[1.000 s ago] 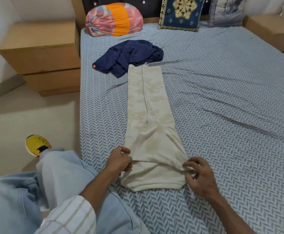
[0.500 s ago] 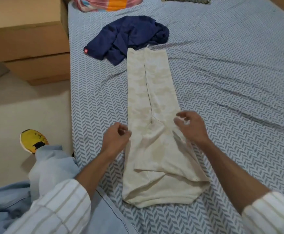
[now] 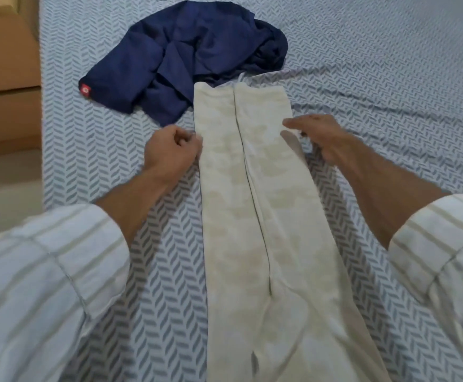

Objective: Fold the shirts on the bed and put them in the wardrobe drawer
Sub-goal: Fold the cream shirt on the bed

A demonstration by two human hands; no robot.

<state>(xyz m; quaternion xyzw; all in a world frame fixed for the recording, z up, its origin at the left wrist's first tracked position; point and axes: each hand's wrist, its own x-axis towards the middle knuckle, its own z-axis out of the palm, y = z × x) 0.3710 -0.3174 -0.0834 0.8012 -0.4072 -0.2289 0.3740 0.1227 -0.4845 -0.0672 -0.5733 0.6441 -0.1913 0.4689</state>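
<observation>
A cream shirt (image 3: 255,205), folded lengthwise into a narrow strip, lies on the bed and runs away from me. My left hand (image 3: 171,153) is at the strip's left edge near the far end, its fingers curled and pinching that edge. My right hand (image 3: 318,139) is at the right edge opposite, fingers stretched over the cloth and casting a shadow on it, with no grip that I can see. A crumpled navy shirt (image 3: 191,59) lies just beyond the cream one, touching its far end.
The bed (image 3: 390,86) has a blue-grey herringbone sheet, with bare sheet to the right. A wooden bedside cabinet (image 3: 4,78) stands against the bed's left side, with pale floor (image 3: 7,186) below it.
Both hands have left the near hem and travelled up the strip to its far end. I have leaned forward, so the view has closed in on the two shirts.
</observation>
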